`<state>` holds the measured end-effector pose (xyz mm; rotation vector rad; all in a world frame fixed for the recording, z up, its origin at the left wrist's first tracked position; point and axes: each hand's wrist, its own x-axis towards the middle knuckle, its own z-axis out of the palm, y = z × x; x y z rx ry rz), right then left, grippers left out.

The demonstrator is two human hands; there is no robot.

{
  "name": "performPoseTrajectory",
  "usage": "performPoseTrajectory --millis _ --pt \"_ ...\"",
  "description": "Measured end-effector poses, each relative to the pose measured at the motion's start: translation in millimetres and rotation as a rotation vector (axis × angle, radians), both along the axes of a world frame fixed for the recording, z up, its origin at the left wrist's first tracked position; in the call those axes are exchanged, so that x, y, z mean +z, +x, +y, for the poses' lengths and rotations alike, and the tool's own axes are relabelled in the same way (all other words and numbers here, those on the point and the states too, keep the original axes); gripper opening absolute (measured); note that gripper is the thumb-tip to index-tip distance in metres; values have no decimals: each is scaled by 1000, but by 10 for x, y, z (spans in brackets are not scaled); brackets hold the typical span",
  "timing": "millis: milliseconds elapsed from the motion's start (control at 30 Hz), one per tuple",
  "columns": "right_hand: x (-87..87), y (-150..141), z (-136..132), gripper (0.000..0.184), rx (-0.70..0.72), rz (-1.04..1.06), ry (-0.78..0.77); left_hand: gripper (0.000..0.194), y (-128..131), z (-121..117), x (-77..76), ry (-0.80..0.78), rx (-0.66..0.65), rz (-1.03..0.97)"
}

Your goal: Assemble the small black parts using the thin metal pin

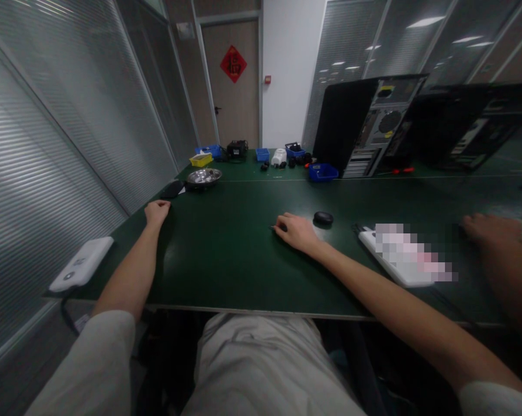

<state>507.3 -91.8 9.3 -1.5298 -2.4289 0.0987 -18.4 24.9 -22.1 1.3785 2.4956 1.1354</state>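
My left hand (158, 212) rests at the left edge of the green table, its fingers closed together. Whatever may be in that pinch is too small to make out. Just beyond it lies a flat black object (173, 189), and behind that a shiny metal bowl (204, 177) holds small items. Over the middle of the table, my right hand (296, 231) is closed, with a tiny thin tip showing at its fingers; its kind cannot be told. A rounded black case (324, 218) sits just to the right of this hand, apart from it.
White power strips lie at left (82, 263) and right (395, 260). Another person's hand (495, 228) is at far right. Black computer towers (369, 124) stand behind a blue bin (322, 172). A yellow tray (200, 159) and small black parts line the back.
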Motion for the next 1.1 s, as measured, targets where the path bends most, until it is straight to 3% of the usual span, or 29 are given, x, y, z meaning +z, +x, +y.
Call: performPoseTrajectory --millis 300,467,600,767,867,967,1100 --pt "-24 0 7 26 4 -5 28 32 94 -10 42 23 20 -51" --pt "-24 1 11 26 -5 0 22 36 298 -56 85 22 -104 -98" --pt "-21 0 3 25 -3 1 28 32 777 -34 118 -31 -357 -150" --pt "-18 -3 -5 25 -2 8 27 38 1866 -279 133 -140 -1081 -225" --pt "-18 -11 -3 25 -11 17 21 36 2437 -537 115 -108 -1399 -213" --pt "-18 -26 -10 25 -17 50 33 34 2675 -695 91 -38 -1469 -175" --pt "-8 -44 -36 26 14 79 34 37 2634 -730 83 -8 -1400 -145"
